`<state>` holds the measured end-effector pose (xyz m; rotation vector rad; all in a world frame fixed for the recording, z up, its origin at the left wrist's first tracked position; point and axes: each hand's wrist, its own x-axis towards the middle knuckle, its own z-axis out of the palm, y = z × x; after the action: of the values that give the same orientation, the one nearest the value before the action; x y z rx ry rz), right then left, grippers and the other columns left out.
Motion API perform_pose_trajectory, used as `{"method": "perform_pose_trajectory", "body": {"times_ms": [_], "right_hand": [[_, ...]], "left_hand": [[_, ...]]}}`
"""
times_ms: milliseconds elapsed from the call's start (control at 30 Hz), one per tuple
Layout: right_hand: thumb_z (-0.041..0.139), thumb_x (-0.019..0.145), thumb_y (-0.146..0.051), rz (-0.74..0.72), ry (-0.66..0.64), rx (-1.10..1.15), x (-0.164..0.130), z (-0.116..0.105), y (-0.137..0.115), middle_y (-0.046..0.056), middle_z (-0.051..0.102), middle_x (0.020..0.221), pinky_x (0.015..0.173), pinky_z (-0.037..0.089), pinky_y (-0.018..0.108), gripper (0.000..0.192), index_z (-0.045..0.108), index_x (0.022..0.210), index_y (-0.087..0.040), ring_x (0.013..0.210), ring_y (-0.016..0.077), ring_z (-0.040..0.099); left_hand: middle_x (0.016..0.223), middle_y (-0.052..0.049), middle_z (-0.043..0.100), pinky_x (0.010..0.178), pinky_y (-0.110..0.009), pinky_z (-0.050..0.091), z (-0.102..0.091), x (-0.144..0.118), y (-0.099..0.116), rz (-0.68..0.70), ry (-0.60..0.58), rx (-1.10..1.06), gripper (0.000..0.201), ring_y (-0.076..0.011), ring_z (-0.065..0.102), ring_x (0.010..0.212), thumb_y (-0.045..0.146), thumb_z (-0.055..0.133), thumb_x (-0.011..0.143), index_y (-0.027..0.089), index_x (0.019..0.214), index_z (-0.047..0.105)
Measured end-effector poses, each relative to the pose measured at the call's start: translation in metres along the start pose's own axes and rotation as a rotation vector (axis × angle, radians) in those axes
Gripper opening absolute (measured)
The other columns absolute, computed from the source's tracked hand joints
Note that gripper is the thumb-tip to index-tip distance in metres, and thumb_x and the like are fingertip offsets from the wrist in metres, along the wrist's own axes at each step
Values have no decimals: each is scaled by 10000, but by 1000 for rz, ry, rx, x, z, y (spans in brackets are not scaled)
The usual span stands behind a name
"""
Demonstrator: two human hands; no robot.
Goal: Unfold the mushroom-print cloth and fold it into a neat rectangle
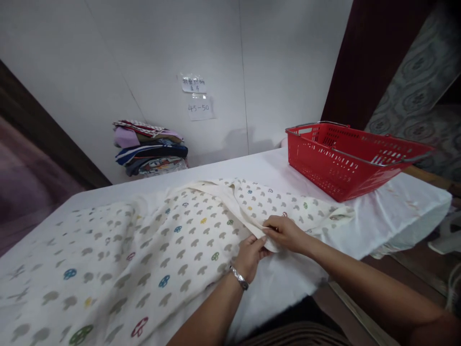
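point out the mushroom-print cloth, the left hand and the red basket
Mushroom-print cloth [194,230]: head view, middle of its spread fabric.
Left hand [249,257]: head view, back of the hand.
Red basket [317,168]: head view, near side wall.

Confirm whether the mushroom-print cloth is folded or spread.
Mostly spread: the mushroom-print cloth lies wide across the white table, rumpled; left hand and right hand pinch its plain band.
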<state>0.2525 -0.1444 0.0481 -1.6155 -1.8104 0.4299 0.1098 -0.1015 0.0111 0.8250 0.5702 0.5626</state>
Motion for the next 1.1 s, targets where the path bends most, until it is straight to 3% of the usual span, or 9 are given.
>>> {"method": "perform_pose_trajectory", "body": {"times_ms": [167, 367, 600, 800, 967, 1100], "right_hand": [[439, 868, -187, -89, 94, -103, -15, -14, -5, 32, 588, 852, 686, 420, 253, 209, 628, 952, -213, 788, 139, 543], [433, 875, -179, -162, -5, -291, -25, -10, -8, 44, 562, 881, 681, 429, 267, 239, 615, 1020, -232, 812, 155, 524], [494, 797, -133, -267, -66, -253, -34, -10, -14, 70, 554, 963, 743, 448, 330, 386, 519, 1168, -237, 866, 193, 511], [475, 832, -154, -295, -26, -253, -39, -4, -11, 86, 547, 997, 744, 456, 336, 415, 457, 1237, -240, 888, 197, 513], [412, 873, -141, -286, 26, -149, -41, -4, -6, 65, 553, 929, 702, 466, 308, 349, 505, 1188, -260, 832, 172, 531], [399, 887, -171, -277, 112, -49, -44, -24, -3, 66, 557, 934, 706, 481, 318, 343, 499, 1195, -284, 839, 180, 551]], "left_hand": [[810, -67, 667, 646, -298, 492, 1, 1, -1, -34, 49, -23, 324, -159, 607, 682, 287, 715, 649, 126, 909, 609], [831, -90, 679, 651, -296, 495, 3, -2, 9, -33, 7, -51, 290, -175, 633, 682, 251, 697, 656, 117, 895, 601], [838, -94, 683, 740, -334, 505, 4, -5, 13, -57, -26, -63, 238, -215, 643, 808, 193, 666, 631, 126, 853, 611], [854, -78, 681, 709, -325, 503, 1, -4, 14, -52, 6, -50, 319, -197, 643, 763, 186, 657, 622, 144, 932, 592], [814, -86, 677, 628, -287, 488, -2, -6, 16, -58, -18, 36, 355, -188, 641, 703, 295, 666, 669, 137, 975, 582], [798, -93, 672, 595, -269, 482, -8, -6, 25, -78, -32, 118, 399, -176, 637, 683, 433, 644, 719, 142, 985, 587]]}}
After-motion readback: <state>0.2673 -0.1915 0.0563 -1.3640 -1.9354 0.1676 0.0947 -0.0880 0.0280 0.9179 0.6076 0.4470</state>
